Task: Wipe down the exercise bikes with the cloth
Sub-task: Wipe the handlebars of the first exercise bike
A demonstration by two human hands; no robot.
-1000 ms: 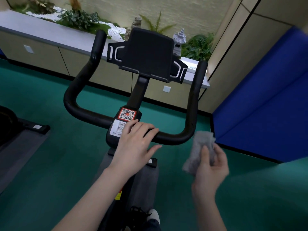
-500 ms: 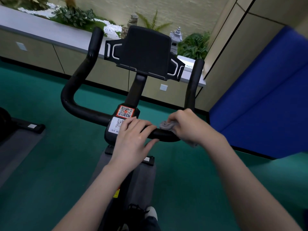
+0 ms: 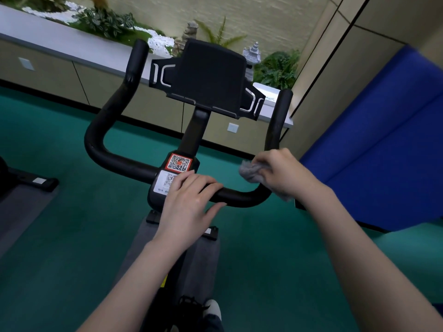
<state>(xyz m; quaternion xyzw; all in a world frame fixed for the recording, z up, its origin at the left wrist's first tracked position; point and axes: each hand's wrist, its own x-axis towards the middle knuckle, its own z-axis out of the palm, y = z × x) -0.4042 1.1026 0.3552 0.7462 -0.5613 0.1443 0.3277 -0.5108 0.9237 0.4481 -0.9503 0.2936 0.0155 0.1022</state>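
A black exercise bike stands in front of me, its U-shaped handlebar (image 3: pixel 115 161) curving up on both sides of a black tablet holder (image 3: pixel 208 77). My left hand (image 3: pixel 189 204) rests on the middle of the bar beside the QR-code stickers (image 3: pixel 178 162), fingers laid over the bar. My right hand (image 3: pixel 280 173) grips a grey cloth (image 3: pixel 250 172) and presses it round the bar's right bend, where the bar turns upward. Part of the cloth hangs out below the hand.
Green floor surrounds the bike. The base of another machine (image 3: pixel 31 180) lies at the left edge. A blue padded panel (image 3: pixel 383 140) stands close on the right. A low ledge with plants and stone figures (image 3: pixel 107 20) runs behind the bike.
One second ago my right hand held the cloth in the air below the bar. It then closed on the bar's lower right stretch and has now slid right to the bend. The left hand stayed.
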